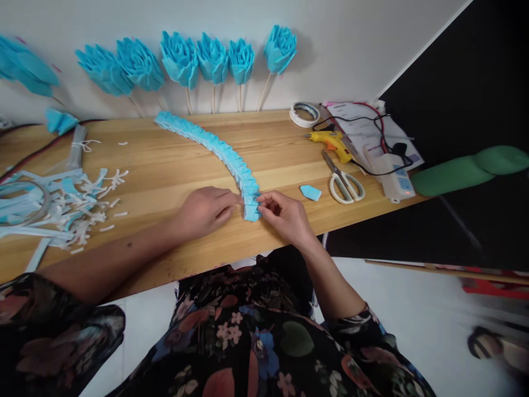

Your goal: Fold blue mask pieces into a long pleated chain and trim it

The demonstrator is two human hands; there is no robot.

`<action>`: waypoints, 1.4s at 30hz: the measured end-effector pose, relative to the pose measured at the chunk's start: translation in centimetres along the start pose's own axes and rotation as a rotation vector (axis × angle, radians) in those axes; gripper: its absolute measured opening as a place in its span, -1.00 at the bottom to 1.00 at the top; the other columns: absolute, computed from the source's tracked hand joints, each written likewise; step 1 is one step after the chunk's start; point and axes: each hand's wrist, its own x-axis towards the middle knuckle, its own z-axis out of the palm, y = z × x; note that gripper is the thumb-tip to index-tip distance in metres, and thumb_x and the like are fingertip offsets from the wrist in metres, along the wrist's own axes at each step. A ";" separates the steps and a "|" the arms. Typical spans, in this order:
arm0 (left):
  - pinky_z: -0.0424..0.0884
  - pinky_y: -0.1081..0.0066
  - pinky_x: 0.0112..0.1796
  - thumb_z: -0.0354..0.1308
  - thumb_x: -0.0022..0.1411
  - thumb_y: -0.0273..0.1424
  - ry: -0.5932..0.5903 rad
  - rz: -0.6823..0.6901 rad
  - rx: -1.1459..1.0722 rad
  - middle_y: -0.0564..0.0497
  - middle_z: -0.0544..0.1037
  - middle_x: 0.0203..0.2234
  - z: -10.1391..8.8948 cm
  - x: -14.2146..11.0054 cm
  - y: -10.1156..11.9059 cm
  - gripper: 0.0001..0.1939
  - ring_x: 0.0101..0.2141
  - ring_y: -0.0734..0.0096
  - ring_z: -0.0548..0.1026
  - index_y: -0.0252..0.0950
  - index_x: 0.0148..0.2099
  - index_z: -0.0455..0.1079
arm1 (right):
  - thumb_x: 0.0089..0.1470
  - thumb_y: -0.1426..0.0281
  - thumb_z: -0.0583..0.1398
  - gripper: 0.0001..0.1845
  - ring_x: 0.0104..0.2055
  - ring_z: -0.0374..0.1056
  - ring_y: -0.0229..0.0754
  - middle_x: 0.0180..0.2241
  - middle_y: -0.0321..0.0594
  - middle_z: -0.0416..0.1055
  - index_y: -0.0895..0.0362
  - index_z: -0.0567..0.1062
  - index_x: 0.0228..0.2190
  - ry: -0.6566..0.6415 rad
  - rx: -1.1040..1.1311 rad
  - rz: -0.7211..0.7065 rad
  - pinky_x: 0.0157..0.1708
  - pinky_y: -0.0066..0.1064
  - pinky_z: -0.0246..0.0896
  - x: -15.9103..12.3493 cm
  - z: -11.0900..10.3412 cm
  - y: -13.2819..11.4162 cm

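A long curved row of overlapping folded blue pieces (225,151) lies on the wooden table, its near end between my hands. My left hand (206,212) rests at the left side of that end, fingers closed together and touching its edge. On the other side, my right hand (286,215) pinches the edge of the row between thumb and fingertips. To the right of my right hand lies one loose blue piece (311,192) with a pointed end. White-handled scissors (346,184) lie just beyond it. What my left fingertips hold is partly hidden.
Several blue flowers on sticks (179,58) lean along the wall. A yellow glue gun (333,143), a tape roll (305,114) and a power strip (394,176) with cables occupy the right end. Blue and white scraps (61,204) cover the left side. A green object (458,171) juts past the edge.
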 end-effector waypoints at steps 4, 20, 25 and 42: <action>0.25 0.41 -0.36 -0.05 0.36 -0.49 -0.032 0.086 0.018 0.04 0.52 -0.44 0.0 0.0 0.1 -0.74 -0.39 0.41 0.46 -0.24 -0.10 0.48 | 0.10 0.39 0.21 -0.83 -0.42 0.35 -0.30 -0.40 -0.34 0.51 0.05 0.55 -0.22 0.007 -0.005 0.008 -0.35 -0.42 0.21 0.0 0.0 -0.1; 0.22 0.37 -0.44 -0.09 0.42 -0.44 -0.065 0.152 0.196 0.03 0.47 -0.50 0.6 0.3 0.1 -0.68 -0.45 0.38 0.42 -0.21 -0.06 0.52 | 0.22 0.43 0.14 -0.81 -0.26 0.44 -0.20 -0.27 -0.22 0.55 0.07 0.56 -0.19 0.098 -0.049 -0.175 -0.23 -0.32 0.34 -0.5 -0.8 0.4; 0.23 0.37 -0.42 -0.10 0.43 -0.43 -0.082 0.141 0.213 0.03 0.48 -0.49 0.6 0.3 0.2 -0.68 -0.43 0.38 0.43 -0.20 -0.07 0.51 | 0.19 0.59 0.10 -0.57 0.21 0.24 -0.01 0.11 -0.20 0.43 -0.09 0.56 -0.05 0.155 -0.393 -0.477 0.09 -0.04 0.28 -0.9 -1.7 1.2; 0.18 0.36 -0.42 -0.09 0.41 -0.48 -0.072 0.157 0.235 0.03 0.45 -0.51 0.8 0.0 0.0 -0.67 -0.43 0.40 0.40 -0.20 -0.04 0.51 | 0.23 0.61 0.06 -0.45 0.34 0.11 -0.02 0.30 -0.36 0.22 -0.25 0.53 0.01 0.109 -0.276 -0.379 0.22 0.16 0.16 -1.5 -2.0 3.2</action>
